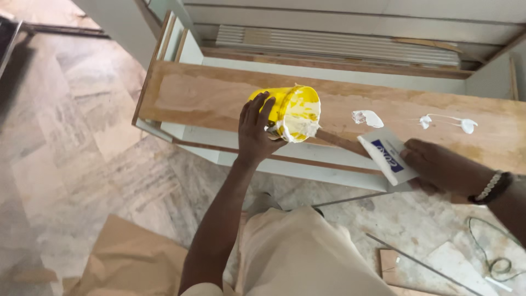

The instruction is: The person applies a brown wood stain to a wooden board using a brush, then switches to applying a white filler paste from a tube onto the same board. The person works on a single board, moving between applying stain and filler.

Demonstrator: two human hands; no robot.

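My left hand (255, 131) grips a yellow tub (293, 112) of white glue, tilted on its side over a long wooden plank (197, 98). White glue clings to the tub's rim. My right hand (438, 164) holds a small white card with a blue patch (386, 154), its edge resting near the plank's front edge. Two blobs of white glue lie on the plank: one (368, 117) just right of the tub, another (466, 125) further right with a thin trail.
The plank lies across pale grey boards (285, 167) stacked on a marble floor (71, 137). Brown paper (131, 257) lies at lower left. Wood offcuts (392, 263) and a coiled cord (493, 257) sit at lower right. More boards lean behind.
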